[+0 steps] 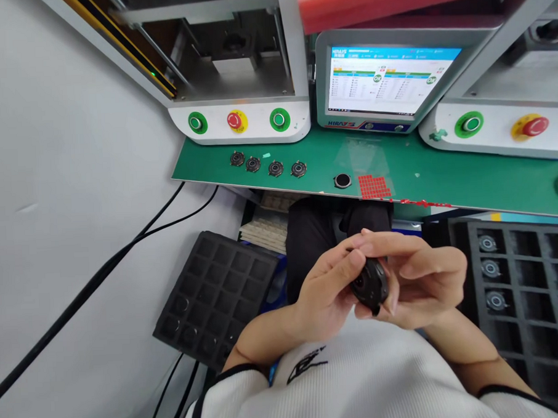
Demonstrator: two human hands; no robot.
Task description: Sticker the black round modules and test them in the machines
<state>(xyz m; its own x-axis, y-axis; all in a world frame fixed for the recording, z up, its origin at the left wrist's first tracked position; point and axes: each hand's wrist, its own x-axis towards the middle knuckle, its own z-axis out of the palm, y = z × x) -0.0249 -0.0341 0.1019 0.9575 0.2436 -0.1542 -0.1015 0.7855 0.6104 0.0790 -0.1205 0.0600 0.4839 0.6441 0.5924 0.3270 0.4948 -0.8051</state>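
Left hand: the left hand [326, 290] is curled, its thumb [355, 261] pressed against the upper side of the black round housing [370, 284] and its other fingers tucked behind it, out of view.

Right hand: the right hand [416, 277] comes in from the other side, its fingers [401, 253] bent and close together, pinching the housing's far edge against the left thumb.

Housing: it sits between both sets of fingertips, tilted and lifted above the lap, with most of its face hidden.

Handling: it looks light, stiff and smooth-skinned, so probably a little slippery; its rim seems the safest place to hold, away from the face.

Ahead of the fingers: on the green bench mat [411, 172] lie four metal-rimmed round parts [275, 168], a small black disc [342, 180] and a sheet of red square stickers [374, 186]. Beyond them stand a touchscreen monitor [387, 81] showing green OK marks and a red emergency-stop button [237, 120].

Left of the fingers: a black foam tray [213, 298] with square pockets.

Right of the fingers: a dark compartment tray [518, 285] holding three round metal parts [490, 269] in one column.
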